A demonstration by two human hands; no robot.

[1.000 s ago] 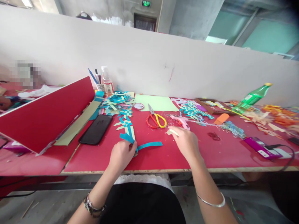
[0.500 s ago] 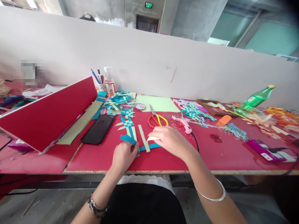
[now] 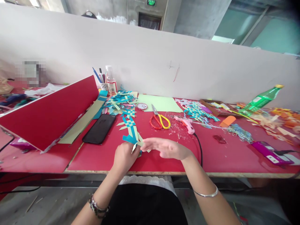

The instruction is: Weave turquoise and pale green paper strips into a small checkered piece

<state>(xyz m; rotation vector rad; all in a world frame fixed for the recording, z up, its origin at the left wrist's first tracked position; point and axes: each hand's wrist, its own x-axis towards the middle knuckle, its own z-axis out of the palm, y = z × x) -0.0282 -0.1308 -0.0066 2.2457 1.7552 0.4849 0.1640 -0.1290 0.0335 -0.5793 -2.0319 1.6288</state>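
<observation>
Left fingers (image 3: pixel 135 152) around paper strips (image 3: pixel 129 139)

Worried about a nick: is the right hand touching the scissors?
Apart: the head view shows red tabletop between the right hand and the scissors.

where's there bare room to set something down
Between the black cord and the purple power strip, in front of the red threads; also between the black smartphone and the left hand. It's crowded further back: heaped paper strips, scissors, pink glue gun.
</observation>
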